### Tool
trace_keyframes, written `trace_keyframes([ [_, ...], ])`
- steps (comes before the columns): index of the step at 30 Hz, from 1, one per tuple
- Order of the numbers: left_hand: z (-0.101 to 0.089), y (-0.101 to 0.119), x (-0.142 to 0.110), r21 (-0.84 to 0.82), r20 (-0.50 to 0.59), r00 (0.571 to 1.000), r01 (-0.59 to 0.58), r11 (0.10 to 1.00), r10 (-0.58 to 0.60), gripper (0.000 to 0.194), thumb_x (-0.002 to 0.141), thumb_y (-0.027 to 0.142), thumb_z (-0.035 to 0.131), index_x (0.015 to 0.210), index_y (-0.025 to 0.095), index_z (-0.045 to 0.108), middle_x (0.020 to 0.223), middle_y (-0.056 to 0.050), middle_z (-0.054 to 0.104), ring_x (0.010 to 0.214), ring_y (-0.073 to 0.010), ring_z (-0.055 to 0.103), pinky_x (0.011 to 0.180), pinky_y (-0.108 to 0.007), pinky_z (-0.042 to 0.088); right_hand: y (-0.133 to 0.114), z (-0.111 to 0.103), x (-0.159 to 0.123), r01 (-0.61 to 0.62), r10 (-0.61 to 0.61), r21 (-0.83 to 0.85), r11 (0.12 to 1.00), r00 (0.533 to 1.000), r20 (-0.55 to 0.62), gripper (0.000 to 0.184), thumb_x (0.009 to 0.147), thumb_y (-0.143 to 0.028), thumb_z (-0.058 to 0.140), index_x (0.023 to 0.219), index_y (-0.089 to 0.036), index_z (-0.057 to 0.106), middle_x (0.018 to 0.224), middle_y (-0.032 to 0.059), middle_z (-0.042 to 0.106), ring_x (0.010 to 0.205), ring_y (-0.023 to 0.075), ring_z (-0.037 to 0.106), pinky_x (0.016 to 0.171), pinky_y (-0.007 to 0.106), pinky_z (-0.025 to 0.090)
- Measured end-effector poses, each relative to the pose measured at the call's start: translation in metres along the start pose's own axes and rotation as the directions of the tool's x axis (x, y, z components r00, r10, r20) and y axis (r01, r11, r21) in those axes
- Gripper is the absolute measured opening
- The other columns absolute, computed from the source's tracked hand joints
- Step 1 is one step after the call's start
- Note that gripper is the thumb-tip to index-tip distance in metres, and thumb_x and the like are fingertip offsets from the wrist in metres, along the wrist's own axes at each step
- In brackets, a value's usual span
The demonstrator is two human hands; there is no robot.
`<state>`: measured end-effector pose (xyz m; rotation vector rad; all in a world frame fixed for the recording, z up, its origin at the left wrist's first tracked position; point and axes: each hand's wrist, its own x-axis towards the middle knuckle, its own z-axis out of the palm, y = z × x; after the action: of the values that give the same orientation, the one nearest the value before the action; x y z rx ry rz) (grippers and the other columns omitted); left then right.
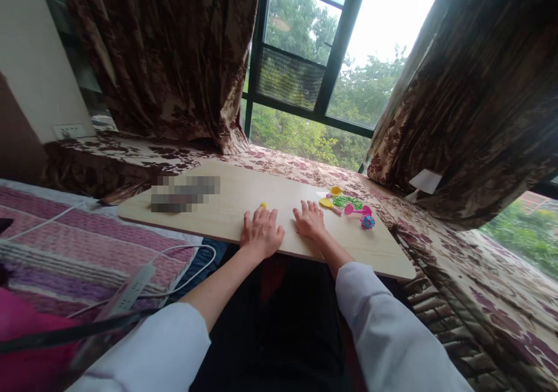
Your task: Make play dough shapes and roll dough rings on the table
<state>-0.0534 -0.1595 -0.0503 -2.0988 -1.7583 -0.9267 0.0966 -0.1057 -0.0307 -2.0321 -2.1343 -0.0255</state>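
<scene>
My left hand [261, 234] lies palm down on the pale wooden table [244, 184], fingers spread. Just beyond its fingertips is a small yellow object [263, 205], partly hidden by the fingers; whether they touch it I cannot tell. My right hand [308, 220] also rests flat, fingers apart, and holds nothing. To its right lie yellow spoon-like toys [326, 203], a tangle of green cord or beads [347, 202], a pink dumbbell-shaped toy [358, 210] and a spiky blue and pink ball [367, 222].
A blurred-out dark item [183, 194] sits at the table's left end. Behind the table runs a flower-patterned window ledge with a small white lamp [425, 181]. A white power strip [131, 287] with a looping cable lies on the striped bed cover [78, 223] at left.
</scene>
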Motion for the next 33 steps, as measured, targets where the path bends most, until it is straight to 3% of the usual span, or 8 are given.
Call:
trace_keyframes([
  [7,-0.002,0.001,-0.002,-0.009,-0.006,1.000,-0.005,1.000,0.005,0.044,0.077,0.033,0.040,0.118,0.019,0.048,0.115,-0.012,0.055,0.118,-0.0282,0.037,0.102,-0.049,0.015,0.004,0.008,-0.044,0.069,-0.069,0.000,0.998,0.997,0.046,0.065,0.085,-0.060,0.007,0.138,-0.024,0.014,0.146,0.0057,0.013,0.132,0.0217,0.004,0.103,0.043,0.010],
  [10,-0.001,0.002,-0.002,-0.004,-0.017,1.000,-0.019,1.000,0.019,0.043,0.078,0.033,0.039,0.117,0.018,0.048,0.115,-0.012,0.055,0.119,-0.0281,0.036,0.102,-0.050,0.013,0.003,0.008,-0.038,0.039,-0.040,0.011,0.999,0.998,0.053,0.067,0.084,-0.061,0.007,0.138,-0.023,0.014,0.145,0.0072,0.014,0.132,0.0229,0.005,0.102,0.045,0.010],
  [18,-0.001,0.001,-0.002,-0.014,-0.021,0.999,-0.028,1.000,0.027,0.043,0.078,0.033,0.039,0.117,0.018,0.048,0.115,-0.012,0.055,0.119,-0.0281,0.036,0.103,-0.050,0.013,-0.001,0.002,0.011,-0.048,0.048,0.013,0.999,0.999,0.009,0.061,0.088,-0.052,0.009,0.139,-0.019,0.011,0.145,0.0106,0.011,0.132,0.0249,0.003,0.101,0.049,0.007],
  [21,-0.001,0.000,-0.002,-0.009,-0.028,0.999,-0.028,1.000,0.027,0.043,0.078,0.033,0.039,0.117,0.017,0.048,0.114,-0.013,0.055,0.118,-0.0283,0.037,0.102,-0.050,0.015,-0.001,0.002,0.005,-0.031,0.031,0.014,0.999,0.999,0.009,0.062,0.087,-0.053,0.008,0.138,-0.019,0.011,0.145,0.0100,0.011,0.132,0.0243,0.003,0.102,0.048,0.008],
  [28,0.000,0.000,-0.002,0.024,-0.033,0.999,-0.031,0.999,0.032,0.043,0.077,0.032,0.040,0.117,0.017,0.048,0.114,-0.012,0.056,0.118,-0.0282,0.037,0.101,-0.050,0.015,0.002,0.009,-0.039,0.058,-0.058,0.019,0.998,0.998,0.022,0.066,0.085,-0.060,0.006,0.138,-0.022,0.015,0.145,0.0076,0.014,0.132,0.0226,0.004,0.102,0.045,0.010],
  [33,0.001,0.001,-0.002,0.024,-0.039,0.999,-0.037,0.999,0.038,0.043,0.077,0.032,0.040,0.116,0.017,0.048,0.112,-0.013,0.056,0.117,-0.0285,0.038,0.101,-0.051,0.014,0.002,0.008,-0.023,-0.007,0.006,0.034,0.999,1.000,0.011,0.064,0.085,-0.059,0.009,0.137,-0.023,0.017,0.145,0.0079,0.016,0.132,0.0237,0.007,0.101,0.048,0.010],
])
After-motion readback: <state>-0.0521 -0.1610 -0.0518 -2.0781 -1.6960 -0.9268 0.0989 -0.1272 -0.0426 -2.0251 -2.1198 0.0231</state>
